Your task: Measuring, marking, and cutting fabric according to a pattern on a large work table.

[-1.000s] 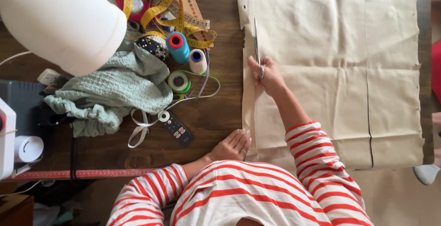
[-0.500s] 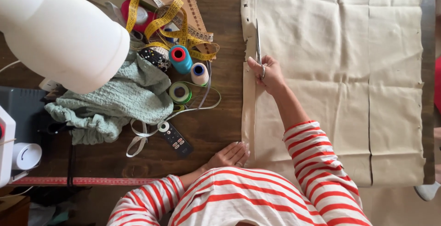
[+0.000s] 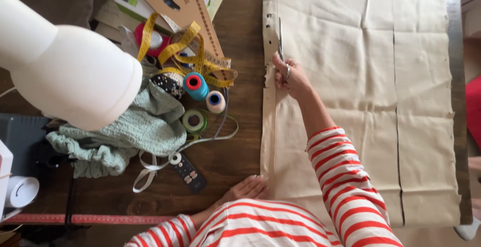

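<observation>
Cutting so far: a narrow strip is parted along the left edge of the beige cloth (image 3: 350, 101), from the bottom of the frame up to the scissors (image 3: 281, 39), as far as I can judge
Cutting left: the short stretch above the blades, toward the top edge of the frame, looks uncut
Right hand (image 3: 290, 76): centre of the frame, fingers curled shut through the scissor handles; blades point up the frame on the cloth
Left hand (image 3: 248, 189): lower centre, fingers straight and pressed together, flat on the cloth's lower left edge, where it meets the wooden table (image 3: 240, 141)
Cloth position: spread flat over the right half of the frame
Nearby: thread spools (image 3: 195, 86) and yellow tape measure (image 3: 200, 56), left of the cloth
</observation>
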